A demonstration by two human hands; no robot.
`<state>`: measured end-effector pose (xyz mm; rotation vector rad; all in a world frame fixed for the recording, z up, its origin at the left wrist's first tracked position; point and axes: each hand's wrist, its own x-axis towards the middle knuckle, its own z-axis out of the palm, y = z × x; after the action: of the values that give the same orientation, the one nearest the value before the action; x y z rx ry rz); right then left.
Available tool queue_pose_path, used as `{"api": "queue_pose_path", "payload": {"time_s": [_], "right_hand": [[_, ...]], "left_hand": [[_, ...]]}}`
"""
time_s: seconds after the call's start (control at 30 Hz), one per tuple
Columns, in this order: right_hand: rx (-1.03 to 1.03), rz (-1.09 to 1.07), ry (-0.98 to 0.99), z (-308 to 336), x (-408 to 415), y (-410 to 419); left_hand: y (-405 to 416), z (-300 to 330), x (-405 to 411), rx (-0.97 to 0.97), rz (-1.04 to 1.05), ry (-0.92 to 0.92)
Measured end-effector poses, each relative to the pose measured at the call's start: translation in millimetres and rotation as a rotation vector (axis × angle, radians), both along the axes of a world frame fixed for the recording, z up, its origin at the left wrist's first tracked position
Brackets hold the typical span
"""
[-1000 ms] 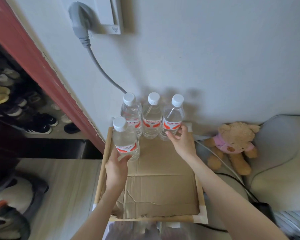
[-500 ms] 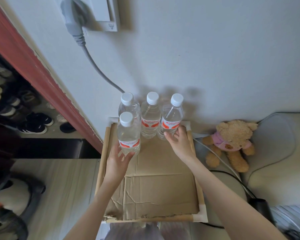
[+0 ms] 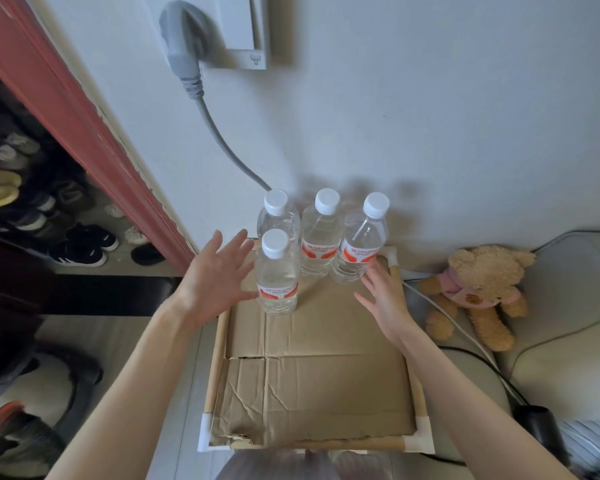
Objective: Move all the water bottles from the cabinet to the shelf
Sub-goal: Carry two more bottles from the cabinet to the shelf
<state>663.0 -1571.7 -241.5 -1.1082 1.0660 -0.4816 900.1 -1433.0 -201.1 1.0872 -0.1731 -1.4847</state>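
Observation:
Several clear water bottles with white caps and red-and-white labels stand upright on a cardboard-lined shelf top (image 3: 312, 382). Three line the wall: a left one (image 3: 278, 216), a middle one (image 3: 321, 237) and a right one (image 3: 361, 247). A further bottle (image 3: 277, 275) stands in front of the left one. My left hand (image 3: 215, 275) hovers just left of that front bottle, fingers spread, holding nothing. My right hand (image 3: 383, 299) is below the right bottle, fingers straight, its fingertips close to the bottle's base.
A grey plug and cable (image 3: 201, 109) hang down the white wall behind the bottles. A teddy bear (image 3: 478, 292) and cables lie on the grey surface to the right. Left of a red frame (image 3: 84, 140) are shoes (image 3: 80, 244) on dark shelves.
Both hands have let go of their bottles and drawn back, fingers opened. The front left bottle now stands free in front of the back left one.

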Motion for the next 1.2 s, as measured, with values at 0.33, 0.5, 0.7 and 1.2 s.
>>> {"api": "queue_pose_path", "payload": {"time_s": [0.33, 0.5, 0.7, 1.2], "right_hand": [[0.045, 0.0, -0.092, 21, 4, 5], [0.096, -0.01, -0.129, 25, 9, 5], [0.114, -0.008, -0.135, 24, 6, 2], [0.143, -0.09, -0.157, 19, 0, 1]], "left_hand": [[-25, -10, 22, 0.008, -0.352, 0.195], [-24, -21, 17, 0.05, -0.307, 0.256], [-24, -21, 6, 0.06, -0.223, 0.215], [-28, -20, 4, 0.078, -0.254, 0.145]]}}
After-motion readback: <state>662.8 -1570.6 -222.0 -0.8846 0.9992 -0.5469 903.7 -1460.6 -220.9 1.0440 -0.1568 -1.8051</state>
